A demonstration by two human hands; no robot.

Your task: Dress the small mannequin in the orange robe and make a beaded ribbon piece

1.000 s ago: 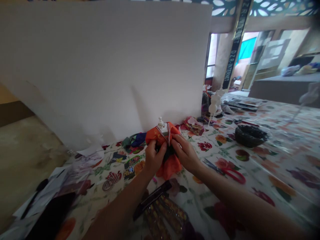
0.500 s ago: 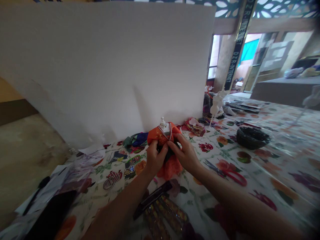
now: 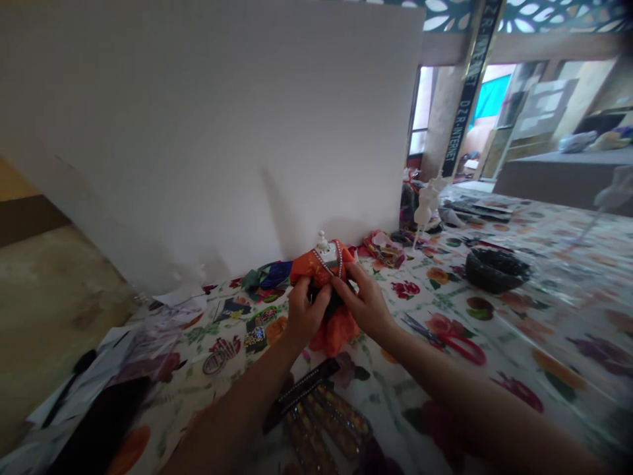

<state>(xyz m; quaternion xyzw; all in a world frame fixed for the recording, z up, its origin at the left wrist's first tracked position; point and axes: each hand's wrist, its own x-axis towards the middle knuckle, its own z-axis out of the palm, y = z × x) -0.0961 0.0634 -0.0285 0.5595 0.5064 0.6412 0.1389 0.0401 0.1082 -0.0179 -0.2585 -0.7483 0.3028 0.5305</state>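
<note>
Small white dress form (image 3: 322, 243) standing at the back of the floral worktop (image 3: 544, 369), just in front of a white board (image 3: 198, 132); only its knobbed top bare. Orange cloth garment (image 3: 316, 269) wrapped around the form, beaded trim (image 3: 338, 259) forming a V at the neckline. Dark cloth (image 3: 337, 307) visible between the hands; loose orange folds hanging below.

Left hand (image 3: 306, 315): grip closed on the garment front, fingers (image 3: 316, 297) curled over the cloth. Right hand (image 3: 366, 307): grip closed in a pinch at the neckline, fingertips (image 3: 352, 272) on the orange cloth beside the trim. Hands close together, form between them.

Nearby: fabric scraps (image 3: 264, 280) left of the form, beaded ribbon strips (image 3: 316, 422) below the forearms, red-handled scissors (image 3: 459, 349) right of the right hand, dark bowl (image 3: 496, 270) farther right, second white dress form (image 3: 426, 206) beyond.
</note>
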